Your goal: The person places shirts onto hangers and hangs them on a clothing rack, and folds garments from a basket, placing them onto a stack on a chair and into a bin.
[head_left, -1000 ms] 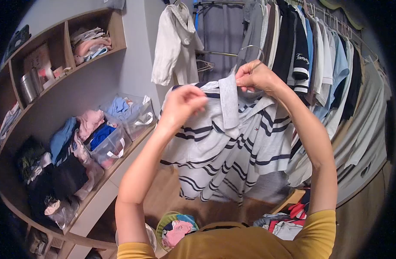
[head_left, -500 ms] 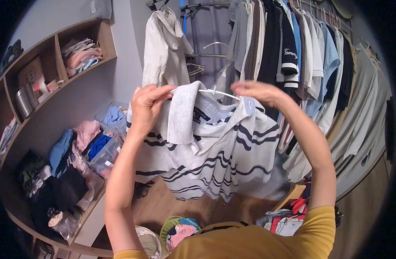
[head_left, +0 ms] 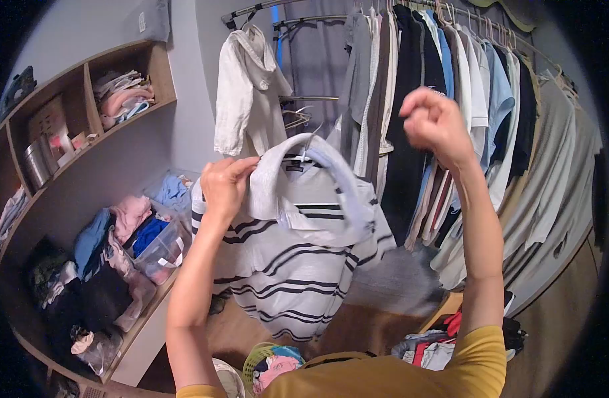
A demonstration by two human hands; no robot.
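A white polo shirt with dark wavy stripes [head_left: 278, 285] hangs in front of me, its pale collar standing up and gaping wide. Inside the collar sits a white hanger [head_left: 304, 158], its hook sticking up above the neckline and its lower bar showing through the opening. My left hand [head_left: 223, 188] pinches the shirt at the shoulder beside the collar; whether the hanger is also in that grip is hidden. Raised to the right, apart from the shirt, my right hand [head_left: 437, 126] is loosely curled, somewhat blurred, with nothing seen in it.
Many garments hang on a rail [head_left: 463, 8] at the right. A light hooded top [head_left: 248, 93] hangs at the back. Shelves with folded clothes and a clear plastic bin [head_left: 161, 249] line the left. Below are a green basket [head_left: 254, 361] and a clothes pile [head_left: 430, 345].
My right hand has left the collar and moved up and right. The shirt has dropped slightly, its collar now gaping open. My left hand has come down a little, still gripping it.
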